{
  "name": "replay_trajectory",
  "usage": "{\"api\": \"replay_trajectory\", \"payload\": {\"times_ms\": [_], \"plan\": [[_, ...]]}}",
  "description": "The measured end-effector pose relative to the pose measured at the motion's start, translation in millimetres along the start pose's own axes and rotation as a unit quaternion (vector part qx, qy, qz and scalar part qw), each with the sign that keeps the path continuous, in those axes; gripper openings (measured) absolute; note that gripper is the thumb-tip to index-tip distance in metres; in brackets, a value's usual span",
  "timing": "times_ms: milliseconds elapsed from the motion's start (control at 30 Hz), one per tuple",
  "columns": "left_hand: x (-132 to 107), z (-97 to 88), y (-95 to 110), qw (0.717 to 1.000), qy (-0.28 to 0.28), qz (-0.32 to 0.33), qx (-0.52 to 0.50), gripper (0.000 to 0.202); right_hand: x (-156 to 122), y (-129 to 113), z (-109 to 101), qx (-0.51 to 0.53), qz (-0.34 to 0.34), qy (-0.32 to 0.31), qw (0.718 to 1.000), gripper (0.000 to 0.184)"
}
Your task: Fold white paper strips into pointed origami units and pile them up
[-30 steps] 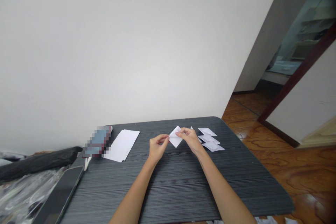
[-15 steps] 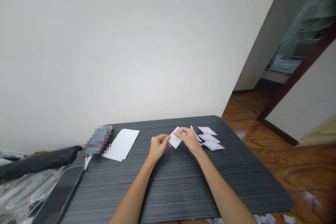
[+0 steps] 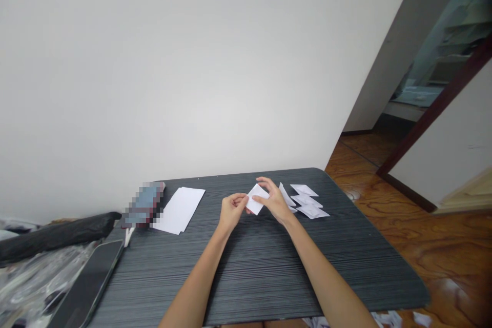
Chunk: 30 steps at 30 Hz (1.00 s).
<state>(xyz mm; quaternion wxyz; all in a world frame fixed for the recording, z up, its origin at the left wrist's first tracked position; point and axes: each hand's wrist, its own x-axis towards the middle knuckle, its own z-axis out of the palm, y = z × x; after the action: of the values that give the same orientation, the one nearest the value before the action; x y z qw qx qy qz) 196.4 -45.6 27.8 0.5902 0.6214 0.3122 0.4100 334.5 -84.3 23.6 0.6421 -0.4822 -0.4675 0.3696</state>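
Between my hands, above the table, is a small folded paper square (image 3: pixel 256 204), white and turned corner-up. My left hand (image 3: pixel 232 210) pinches its left corner between thumb and fingers. On the other side my right hand (image 3: pixel 274 202) has its thumb on the paper's face, with the fingers raised and curved behind the right edge. Several folded white paper pieces (image 3: pixel 307 200) lie to the right of my right hand, partly overlapping. Left of my left hand rests a small stack of flat white paper sheets (image 3: pixel 182 210).
The dark table (image 3: pixel 249 277) stands against a white wall. At its left are a blurred-out object (image 3: pixel 143 206), a black phone-like device (image 3: pixel 90 284) and a bag of clear plastic (image 3: pixel 34 282). White paper scraps (image 3: pixel 388 319) lie on the floor near the front right edge.
My right fingers have lifted and spread from the folded paper's top edge, and the thumb now lies flatter across its face. My left hand keeps its pinch.
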Motion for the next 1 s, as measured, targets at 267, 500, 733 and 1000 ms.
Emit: {"api": "replay_trajectory", "payload": {"times_ms": [267,500,733,1000], "plan": [[-1.6,-1.2,5.8,0.999,-0.048,0.012,0.003,0.064,-2.7,-3.3,1.9,0.043,-0.002,-0.034,0.999,0.081],[0.5,-5.3,4.7,0.998,-0.064,-0.002,-0.017,0.059,-3.1,-5.2,-1.0,0.046,-0.020,-0.069,0.996,0.076],[-1.4,-20.1,13.6,0.977,-0.155,0.088,0.120,0.035,-2.7,-11.1,-12.6,0.000,-0.004,-0.083,0.997,0.054],[-6.0,-26.2,17.5,0.894,-0.091,0.233,0.373,0.024,-4.5,-7.2,-13.3,-0.034,0.062,-0.166,0.984,0.024]]}}
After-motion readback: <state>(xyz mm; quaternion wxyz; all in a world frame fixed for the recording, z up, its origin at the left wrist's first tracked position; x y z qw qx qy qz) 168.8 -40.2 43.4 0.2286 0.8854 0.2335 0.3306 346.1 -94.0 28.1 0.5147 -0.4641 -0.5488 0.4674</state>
